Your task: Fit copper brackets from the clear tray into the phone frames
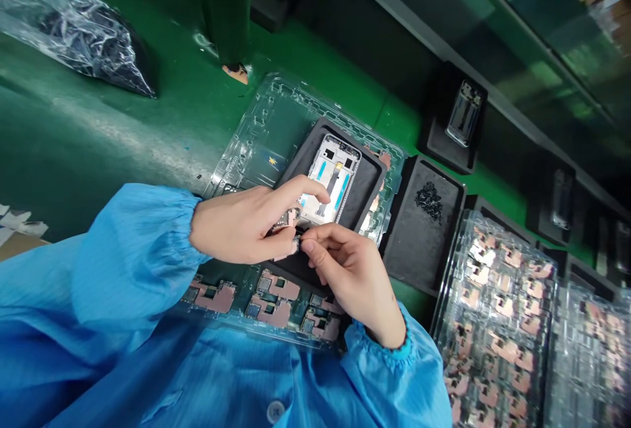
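My left hand (251, 223) holds a small phone circuit board (288, 220) between thumb and fingers, its index finger curved over a phone's metal frame (328, 208). That frame lies face up in a black foam tray (372, 192) and has blue strips on it. Thumb and finger of my right hand (352, 269) are pinched together at the board's edge; whatever is between them is too small to make out. Below my hands, several pinkish circuit boards (273, 296) sit in a clear plastic tray (241, 142), which extends under the foam tray.
To the right, a second black tray (399, 260) contains a heap of tiny black parts (428, 202). Beyond it stand clear trays of boards (503, 303). More phone frames (464, 112) lie in foam trays along the conveyor. A plastic bag (93, 37) with dark contents lies upper left.
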The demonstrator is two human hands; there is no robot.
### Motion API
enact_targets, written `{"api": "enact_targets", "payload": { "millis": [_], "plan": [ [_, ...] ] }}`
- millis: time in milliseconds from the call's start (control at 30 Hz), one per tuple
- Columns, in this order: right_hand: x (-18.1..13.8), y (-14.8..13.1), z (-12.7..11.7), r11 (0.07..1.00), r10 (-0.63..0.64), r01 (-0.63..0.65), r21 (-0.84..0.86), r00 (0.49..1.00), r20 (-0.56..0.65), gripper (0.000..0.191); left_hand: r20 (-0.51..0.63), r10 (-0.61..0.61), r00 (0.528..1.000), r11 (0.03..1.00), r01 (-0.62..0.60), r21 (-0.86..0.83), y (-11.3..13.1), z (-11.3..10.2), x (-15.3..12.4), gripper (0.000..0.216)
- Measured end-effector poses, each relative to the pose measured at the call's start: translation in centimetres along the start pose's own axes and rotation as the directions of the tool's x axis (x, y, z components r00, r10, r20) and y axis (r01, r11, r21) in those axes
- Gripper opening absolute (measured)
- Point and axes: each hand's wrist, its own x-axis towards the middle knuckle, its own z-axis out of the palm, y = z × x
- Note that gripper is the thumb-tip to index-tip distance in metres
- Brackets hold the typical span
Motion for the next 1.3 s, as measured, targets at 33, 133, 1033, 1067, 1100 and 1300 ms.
{"api": "enact_targets", "payload": {
  "millis": [33,133,1033,1067,1100,1300],
  "plan": [
    [0.0,0.0,0.0,1.0,0.003,-0.003,-0.001,1.0,0.005,0.027,0.001,-0.001,1.0,1.0,0.001,0.0,0.0,0.0,0.0,0.054],
    [0.0,0.0,0.0,1.0,0.01,-0.01,0.0,1.0,0.013,0.027,0.003,0.0,1.0,1.0,0.0,-0.005,0.0,0.0,0.0,0.055],
    [-0.7,-0.6,-0.4,0.982,-0.027,-0.014,0.19,0.977,0.212,0.018,0.051,0.02,0.998,0.931,0.0,-0.366,1.4,-0.1,-0.1,0.051],
    [-0.7,-0.7,-0.4,0.981,-0.029,-0.014,0.195,0.976,0.217,0.018,0.065,0.024,0.998,0.921,0.003,-0.39,1.2,-0.1,-0.1,0.053],
    [-0.8,-0.7,-0.5,0.98,-0.034,-0.01,0.198,0.976,0.217,0.018,0.072,0.033,0.997,0.914,-0.001,-0.406,1.1,-0.1,-0.1,0.054],
    [-0.8,-0.5,-0.2,0.971,-0.037,-0.008,0.238,0.982,0.184,0.015,0.032,0.03,0.999,0.928,-0.016,-0.371,1.0,-0.1,-0.1,0.054]
  ]
}}
